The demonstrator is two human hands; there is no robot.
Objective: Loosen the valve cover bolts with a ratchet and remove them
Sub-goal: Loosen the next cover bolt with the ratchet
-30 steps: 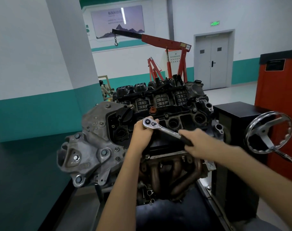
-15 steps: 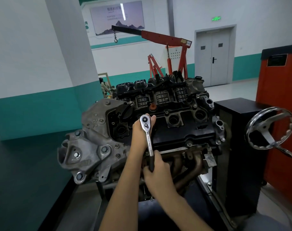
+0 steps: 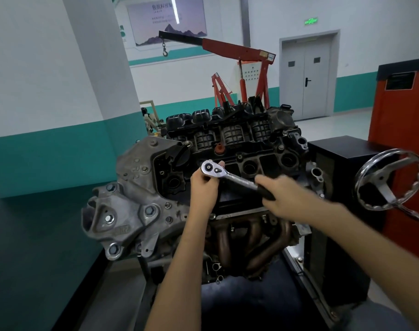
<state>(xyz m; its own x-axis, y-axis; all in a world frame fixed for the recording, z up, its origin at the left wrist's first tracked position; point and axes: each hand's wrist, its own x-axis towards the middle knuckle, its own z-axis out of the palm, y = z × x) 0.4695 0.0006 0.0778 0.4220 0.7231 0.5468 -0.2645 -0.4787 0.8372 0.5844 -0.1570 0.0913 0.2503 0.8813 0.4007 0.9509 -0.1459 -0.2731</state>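
Note:
An engine stands on a stand in front of me, its black valve cover (image 3: 249,163) facing up. A chrome ratchet (image 3: 230,176) lies across the cover's near edge, head to the left, black handle to the right. My left hand (image 3: 204,187) holds the ratchet head, fingers curled around it from below and hiding the socket and bolt. My right hand (image 3: 283,195) grips the black handle; it is motion-blurred.
A grey timing cover (image 3: 134,199) forms the engine's left end, and the rusty exhaust manifold (image 3: 251,244) hangs below my hands. At right are a chrome handwheel (image 3: 390,180), a black cabinet (image 3: 342,168) and an orange cabinet (image 3: 404,130). A red engine crane (image 3: 242,58) stands behind.
My right hand swung the handle from pointing right, down toward me, then back out to the right. My left hand stayed on the ratchet head.

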